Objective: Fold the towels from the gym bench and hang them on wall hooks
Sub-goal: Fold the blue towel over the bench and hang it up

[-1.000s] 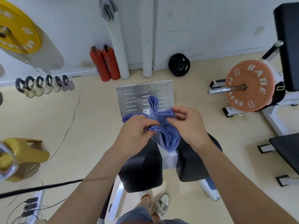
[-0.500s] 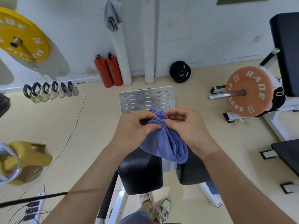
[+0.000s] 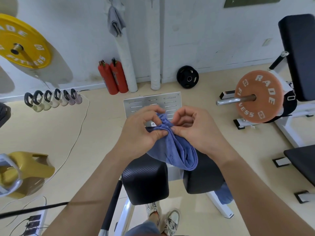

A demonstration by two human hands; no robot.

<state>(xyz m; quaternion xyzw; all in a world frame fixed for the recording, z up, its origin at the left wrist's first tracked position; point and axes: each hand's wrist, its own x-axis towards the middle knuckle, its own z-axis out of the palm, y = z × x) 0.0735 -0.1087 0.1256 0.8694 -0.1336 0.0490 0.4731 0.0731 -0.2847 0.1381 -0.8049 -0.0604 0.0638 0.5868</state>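
vs a sec ago the loop of towel (image 3: 175, 150) that stuck up past the fingers is gone, and its top edges are now bunched tight between both hands. left hand (image 3: 141, 132) pinches that bunched edge w/ thumb & forefinger, other fingers curled. right hand (image 3: 196, 132) pinches the same edge right beside it, thumb tips nearly touching. the rest hangs below the hands in a long doubled fold, its bottom just over the black bench pads (image 3: 144, 181)

step looks like squaring the fold, approx midway. to do it well: match corners first, then slide the hands apart along the edge so it lies flat, not scrunched. keep the hanging part off the pads & let its weight pull out creases before halving again

a grey towel (image 3: 115, 23) already hangs on the wall, far ahead of the left hand. more blue cloth (image 3: 223, 195) shows under the right forearm, prob next
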